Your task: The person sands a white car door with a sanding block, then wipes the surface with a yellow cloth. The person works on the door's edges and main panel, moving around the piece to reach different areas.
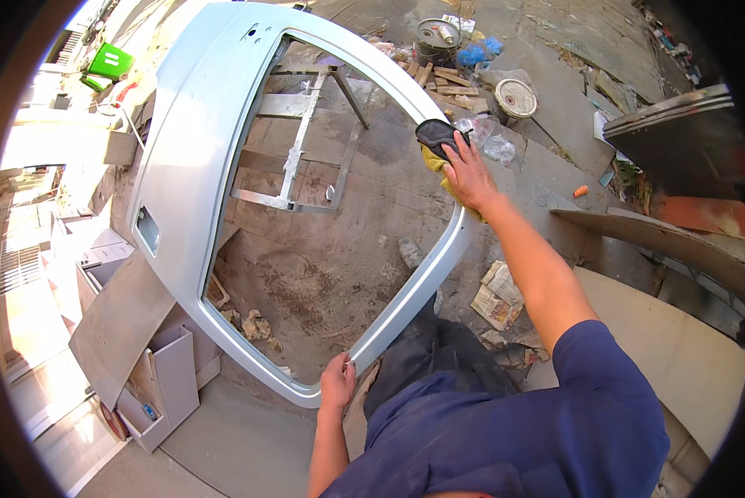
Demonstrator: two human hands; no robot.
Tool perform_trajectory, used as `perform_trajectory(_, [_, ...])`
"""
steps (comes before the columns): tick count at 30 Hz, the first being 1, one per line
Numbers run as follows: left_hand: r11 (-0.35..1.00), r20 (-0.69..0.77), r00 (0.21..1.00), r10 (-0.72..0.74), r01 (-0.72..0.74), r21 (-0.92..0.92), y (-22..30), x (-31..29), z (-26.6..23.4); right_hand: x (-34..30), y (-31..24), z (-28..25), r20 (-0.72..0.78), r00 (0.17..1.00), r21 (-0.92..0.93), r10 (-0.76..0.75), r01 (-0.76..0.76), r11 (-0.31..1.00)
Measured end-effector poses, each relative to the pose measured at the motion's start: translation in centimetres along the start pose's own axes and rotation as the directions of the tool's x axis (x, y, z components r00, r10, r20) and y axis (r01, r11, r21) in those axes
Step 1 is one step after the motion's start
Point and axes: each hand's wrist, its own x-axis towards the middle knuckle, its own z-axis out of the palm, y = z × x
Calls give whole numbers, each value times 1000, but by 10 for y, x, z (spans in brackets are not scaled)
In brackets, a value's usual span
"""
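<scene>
A pale blue car door (pixel 194 108) lies before me with its window opening toward me, raised above the ground on a metal stand (pixel 294 158) seen through the opening. My right hand (pixel 470 176) reaches to the right side of the window frame and presses a black and yellow cloth (pixel 441 139) onto it. Part of the cloth hangs under my palm. At the near corner of the frame, my left hand (pixel 338 382) is closed on the rim, its fingertips at the edge.
Wooden offcuts (pixel 451 83), a lidded bucket (pixel 437 37) and a round white-topped container (pixel 516 98) stand beyond the frame. Grey panels and an open box (pixel 161 386) are at the left. Boards (pixel 671 349) lean at the right. Newspaper (pixel 499 295) lies on the ground.
</scene>
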Motion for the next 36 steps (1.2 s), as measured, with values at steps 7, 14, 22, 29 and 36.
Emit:
perform_trajectory(7, [979,-19,984,178,-176,99,121,110,49,77,2,-3,34,993,-1,-109,110,994])
perform_trajectory(14, [930,63,929,364,-366,36,216,170,122,169,-12,6,67,964,6,-259,259,966])
perform_trajectory(22, [983,38,983,180,-181,30,294,199,158,349,-35,32,42,881,20,-470,470,882])
perform_trajectory(29, [978,-142,971,-194,203,49,356,201,197,548,-89,78,42,791,-17,-611,612,791])
perform_trajectory(36, [927,-307,880,-363,375,-21,441,218,214,691,-119,137,-108,607,-98,-787,781,616])
